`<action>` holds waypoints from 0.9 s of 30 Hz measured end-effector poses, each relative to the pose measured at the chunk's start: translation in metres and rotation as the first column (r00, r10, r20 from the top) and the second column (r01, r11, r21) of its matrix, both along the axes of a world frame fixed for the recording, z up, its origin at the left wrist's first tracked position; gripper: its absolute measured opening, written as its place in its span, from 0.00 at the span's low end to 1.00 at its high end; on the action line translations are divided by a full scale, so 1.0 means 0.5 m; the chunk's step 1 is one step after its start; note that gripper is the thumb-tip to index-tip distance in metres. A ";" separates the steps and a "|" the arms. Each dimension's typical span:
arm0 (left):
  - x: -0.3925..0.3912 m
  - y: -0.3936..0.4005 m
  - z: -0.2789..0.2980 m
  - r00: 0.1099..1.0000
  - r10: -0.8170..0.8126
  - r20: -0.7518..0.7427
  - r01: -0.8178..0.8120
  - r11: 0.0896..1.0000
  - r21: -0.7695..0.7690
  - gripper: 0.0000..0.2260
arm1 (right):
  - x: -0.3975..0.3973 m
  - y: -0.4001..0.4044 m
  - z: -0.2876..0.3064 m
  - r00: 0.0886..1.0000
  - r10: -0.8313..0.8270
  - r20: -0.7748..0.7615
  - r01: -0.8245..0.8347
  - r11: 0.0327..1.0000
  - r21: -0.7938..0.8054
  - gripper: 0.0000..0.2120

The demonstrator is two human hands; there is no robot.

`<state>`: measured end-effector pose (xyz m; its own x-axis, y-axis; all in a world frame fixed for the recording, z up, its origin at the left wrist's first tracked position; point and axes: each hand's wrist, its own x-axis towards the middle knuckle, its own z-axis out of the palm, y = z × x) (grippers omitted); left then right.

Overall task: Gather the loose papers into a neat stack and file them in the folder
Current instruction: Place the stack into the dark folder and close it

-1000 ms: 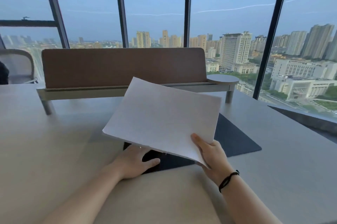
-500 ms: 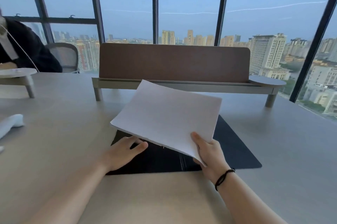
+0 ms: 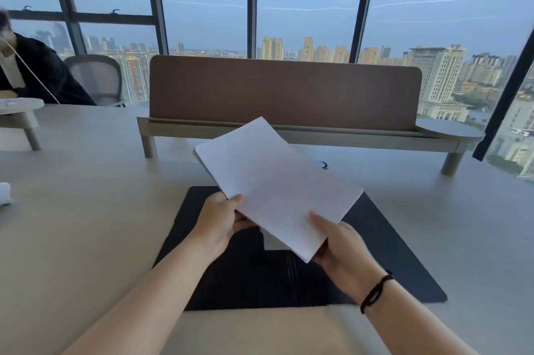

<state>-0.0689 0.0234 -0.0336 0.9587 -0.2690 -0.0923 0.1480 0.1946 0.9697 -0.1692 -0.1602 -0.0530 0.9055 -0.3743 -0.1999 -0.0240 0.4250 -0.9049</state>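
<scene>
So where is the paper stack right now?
In the head view, the paper stack is centre frame, held by the left hand and right hand above the open black folder.

White papers point(image 3: 277, 187), black folder point(image 3: 390, 250)

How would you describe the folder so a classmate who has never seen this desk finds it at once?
Start at the long brown divider panel across the pale desk. Nearer the camera, under the raised white paper stack, a folder lies open and flat. It is the only black thing on the desktop.
</scene>
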 end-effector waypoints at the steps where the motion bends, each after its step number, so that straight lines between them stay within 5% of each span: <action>1: 0.010 -0.003 -0.001 1.000 0.002 -0.004 -0.002 1.000 -0.001 0.10 | 0.003 -0.029 0.005 1.000 0.018 -0.005 -0.018 1.000 -0.010 0.08; 6: 0.032 -0.011 -0.015 0.999 -0.046 -0.020 0.047 0.998 0.044 0.11 | 0.006 -0.182 0.031 0.997 0.075 -0.034 -0.075 0.997 -0.008 0.12; 14: 0.035 0.004 -0.006 0.999 -0.053 -0.014 0.054 0.985 0.162 0.12 | -0.006 -0.271 0.042 0.883 0.446 -0.145 -0.465 0.873 -0.147 0.29; 19: -0.006 -0.038 0.007 0.995 -0.098 0.013 0.090 0.954 0.287 0.09 | 0.001 -0.227 0.025 0.904 0.383 -0.191 -0.419 0.881 -0.220 0.20; 27: -0.029 -0.111 0.026 0.990 -0.135 0.030 0.122 0.954 0.273 0.10 | -0.021 -0.243 0.027 0.927 0.311 -0.212 -0.349 0.921 -0.174 0.14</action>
